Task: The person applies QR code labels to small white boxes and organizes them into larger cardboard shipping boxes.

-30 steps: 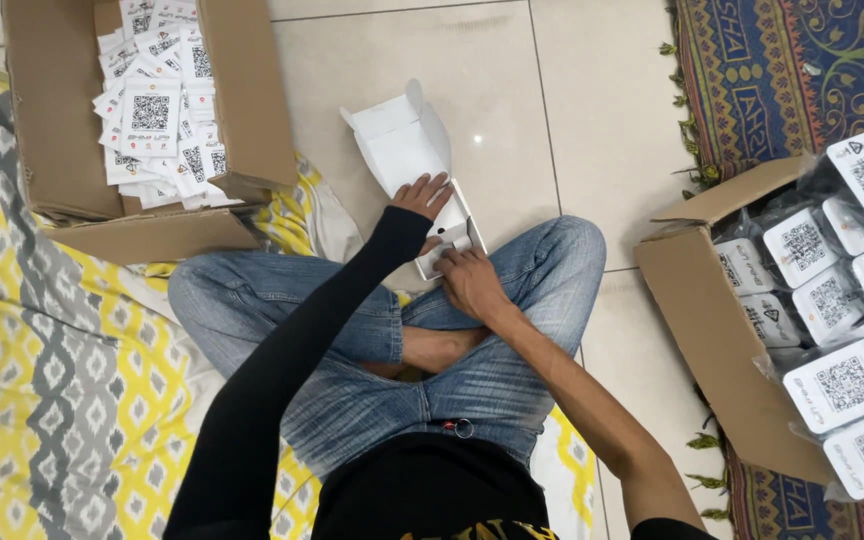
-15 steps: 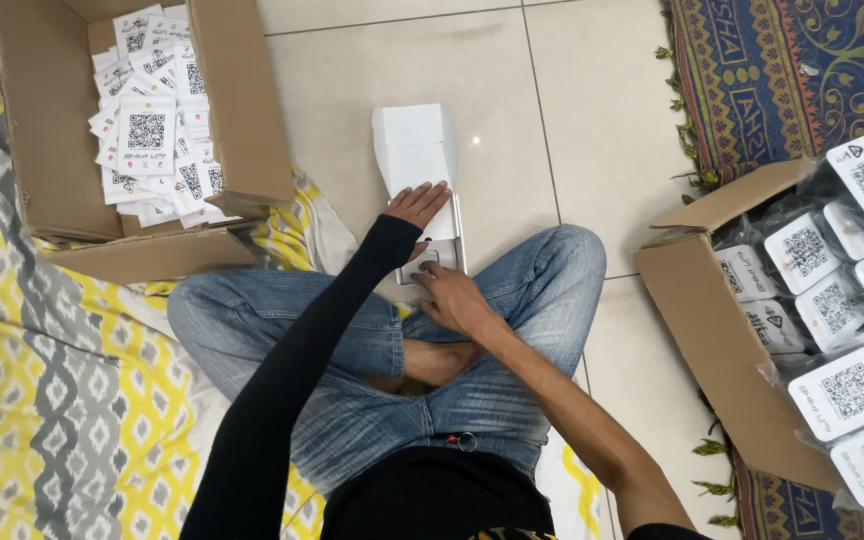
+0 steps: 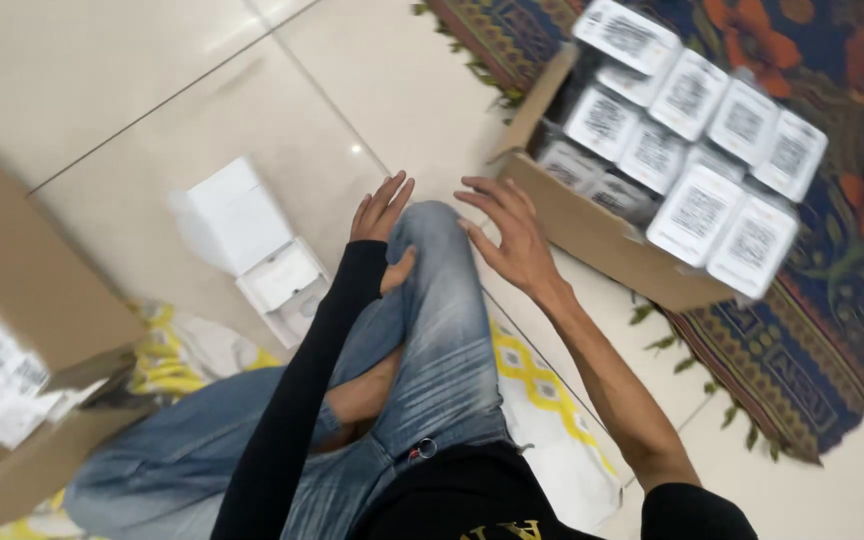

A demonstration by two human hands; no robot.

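Left hand (image 3: 382, 215) and right hand (image 3: 508, 232) both empty, fingers spread — above knee (image 3: 432, 235), near cardboard box (image 3: 592, 232) of white packages (image 3: 700, 210).

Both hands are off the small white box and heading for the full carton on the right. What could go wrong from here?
1. The right-hand carton is packed tight with white boxes; pulling one may drag out its neighbours.
2. The open white box sits close by the knee; a leg shift could knock it.
3. Both the left hand and the right hand are empty and blurred, so a grab may miss.

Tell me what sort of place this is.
Probably a home floor used for packing: pale floor tiles, a patterned rug, and a cardboard box full of small white packages.
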